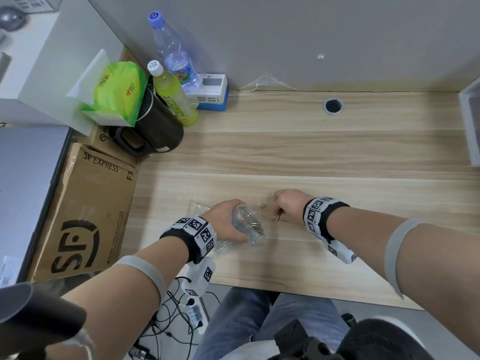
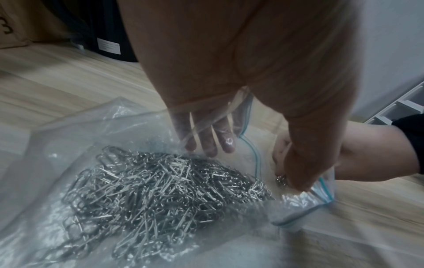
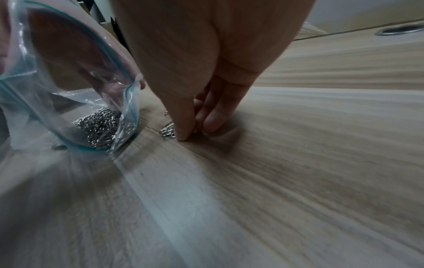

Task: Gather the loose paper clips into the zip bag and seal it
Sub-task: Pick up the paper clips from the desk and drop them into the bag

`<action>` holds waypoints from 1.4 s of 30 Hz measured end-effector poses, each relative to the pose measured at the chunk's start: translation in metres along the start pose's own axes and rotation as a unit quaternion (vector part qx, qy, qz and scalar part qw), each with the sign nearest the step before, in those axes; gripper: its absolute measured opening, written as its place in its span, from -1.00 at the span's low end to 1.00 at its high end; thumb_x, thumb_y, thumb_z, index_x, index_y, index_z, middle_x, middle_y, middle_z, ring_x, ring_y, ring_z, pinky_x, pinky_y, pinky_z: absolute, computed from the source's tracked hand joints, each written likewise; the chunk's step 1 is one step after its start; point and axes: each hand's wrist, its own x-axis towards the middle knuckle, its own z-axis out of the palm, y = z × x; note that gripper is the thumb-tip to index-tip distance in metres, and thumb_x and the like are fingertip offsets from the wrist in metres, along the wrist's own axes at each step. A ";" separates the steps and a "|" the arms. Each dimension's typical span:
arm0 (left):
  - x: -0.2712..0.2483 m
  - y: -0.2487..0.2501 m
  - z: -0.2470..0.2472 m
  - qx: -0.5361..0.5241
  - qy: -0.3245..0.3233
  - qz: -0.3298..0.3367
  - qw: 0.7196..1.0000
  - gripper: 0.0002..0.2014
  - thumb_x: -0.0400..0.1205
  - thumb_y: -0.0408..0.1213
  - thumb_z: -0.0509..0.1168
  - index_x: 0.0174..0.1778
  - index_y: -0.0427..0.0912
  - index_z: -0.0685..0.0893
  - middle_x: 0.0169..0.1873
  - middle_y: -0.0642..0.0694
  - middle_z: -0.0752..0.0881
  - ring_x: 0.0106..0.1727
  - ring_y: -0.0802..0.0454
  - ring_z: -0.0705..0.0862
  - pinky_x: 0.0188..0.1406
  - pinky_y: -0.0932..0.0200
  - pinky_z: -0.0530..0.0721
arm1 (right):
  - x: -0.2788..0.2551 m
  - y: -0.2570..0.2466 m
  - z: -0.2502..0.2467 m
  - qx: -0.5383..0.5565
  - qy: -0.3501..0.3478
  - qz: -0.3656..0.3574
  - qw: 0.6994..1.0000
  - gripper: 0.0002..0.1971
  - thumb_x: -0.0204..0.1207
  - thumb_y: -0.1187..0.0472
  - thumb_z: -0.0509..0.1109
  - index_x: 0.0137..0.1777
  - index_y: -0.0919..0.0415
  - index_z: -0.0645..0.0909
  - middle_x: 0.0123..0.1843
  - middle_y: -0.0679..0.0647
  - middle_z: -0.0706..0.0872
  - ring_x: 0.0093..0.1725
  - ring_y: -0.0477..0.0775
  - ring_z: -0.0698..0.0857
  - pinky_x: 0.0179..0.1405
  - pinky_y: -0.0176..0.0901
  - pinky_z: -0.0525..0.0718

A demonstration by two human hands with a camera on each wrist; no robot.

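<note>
The right hand (image 1: 288,205) has its thumb and fingertips (image 3: 210,125) pressed together down on the desk, pinching a small cluster of paper clips (image 3: 167,131) against the wood; the pinch is nearly closed, with only the wire between the pads. Just to the left of that pinch stands the mouth of the zip bag (image 3: 110,101), held up and gaping by the left hand (image 1: 226,222), whose thumb grips the teal-edged rim from outside while the fingers (image 2: 207,139) reach inside the plastic to spread it. Deeper in the bag lies the heap of clips already collected (image 2: 160,190). To do this step well, I judge the pinch should lift cleanly before travelling, so no clip drags loose, and the release should come only once the fingertips are past the rim and over the heap; the left hand's task is to keep the opening wide and tilted towards the pinch. One single clip (image 1: 261,206) lies just beyond the pinch, between the two hands, so gathering is not finished and sealing must wait. Farther out, the pale wood-grain desk (image 1: 311,152) runs to a grey wall, with a round cable grommet (image 1: 333,105) far beyond the right hand, and bottles (image 1: 171,55), a black jug (image 1: 158,131) and a cardboard box (image 1: 85,211) beyond and left of the bag.
</note>
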 end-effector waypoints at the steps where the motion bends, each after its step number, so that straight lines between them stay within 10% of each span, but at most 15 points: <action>1: 0.000 0.001 0.000 0.000 0.001 0.001 1.000 -0.11 0.24 -0.08 0.64 0.51 -0.03 0.46 0.30 0.06 0.61 0.29 0.07 0.61 0.34 0.06 0.62 | 0.001 -0.001 -0.001 -0.004 -0.002 0.002 1.000 -0.79 0.42 0.27 0.53 0.06 0.14 0.78 0.09 0.04 0.67 0.10 0.11 0.68 -0.03 -0.33 0.44; 9: -0.001 0.001 -0.001 -0.001 0.008 0.003 1.000 -0.18 0.23 -0.09 0.65 0.43 -0.03 0.51 0.18 0.07 0.66 0.18 0.09 0.66 0.23 0.09 0.67 | 0.001 -0.006 -0.004 -0.031 0.014 0.006 0.999 -0.76 0.33 0.20 0.52 -0.31 -0.14 0.52 0.04 0.00 0.56 0.05 0.14 0.63 0.00 -0.03 0.66; 19: 0.002 0.002 -0.001 0.002 -0.001 -0.007 1.000 -0.16 0.20 -0.03 0.63 0.42 0.01 0.50 0.16 0.11 0.65 0.15 0.12 0.66 0.15 0.19 0.66 | -0.008 -0.004 -0.018 0.012 -0.017 0.025 0.999 -0.88 0.44 0.18 0.41 -0.12 0.19 0.73 -0.05 0.11 0.78 -0.02 0.20 0.75 0.02 0.03 0.74; 30: 0.003 0.010 -0.002 -0.018 -0.002 -0.001 1.000 -0.35 0.08 -0.01 0.63 0.10 0.08 0.62 -0.10 0.09 0.77 -0.10 0.10 0.77 -0.06 0.03 0.80 | -0.014 -0.060 -0.037 0.258 -0.022 -0.047 0.965 -0.82 0.40 0.20 0.60 0.00 0.13 0.83 -0.14 -0.11 0.81 -0.15 -0.17 0.73 0.03 -0.38 0.68; 34: 0.000 0.010 -0.003 -0.027 0.001 0.003 1.000 -0.26 0.08 0.01 0.61 0.21 -0.01 0.61 -0.02 0.05 0.76 -0.02 0.05 0.77 0.03 -0.01 0.78 | -0.009 -0.055 -0.036 0.342 -0.028 0.002 0.939 -0.85 0.50 0.25 0.51 0.05 0.18 0.81 -0.19 0.14 0.86 -0.23 -0.01 0.81 -0.01 -0.03 0.82; 38: -0.003 0.007 -0.004 -0.004 0.007 0.004 1.000 -0.14 0.23 -0.11 0.67 0.46 -0.06 0.49 0.28 0.04 0.62 0.27 0.07 0.62 0.34 0.07 0.61 | -0.012 -0.020 -0.047 0.210 0.079 0.064 0.972 -0.85 0.51 0.25 0.41 0.02 0.08 0.77 -0.11 -0.03 0.83 -0.15 -0.04 0.80 0.04 -0.06 0.79; 42: -0.005 0.004 -0.003 0.006 0.004 -0.003 1.000 -0.13 0.27 -0.11 0.67 0.51 -0.05 0.45 0.32 0.07 0.57 0.32 0.10 0.57 0.38 0.12 0.57 | -0.014 -0.001 -0.043 0.044 -0.004 0.032 0.999 -0.72 0.56 0.31 0.35 0.17 0.03 0.76 0.15 -0.03 0.77 0.17 0.04 0.72 0.18 -0.21 0.61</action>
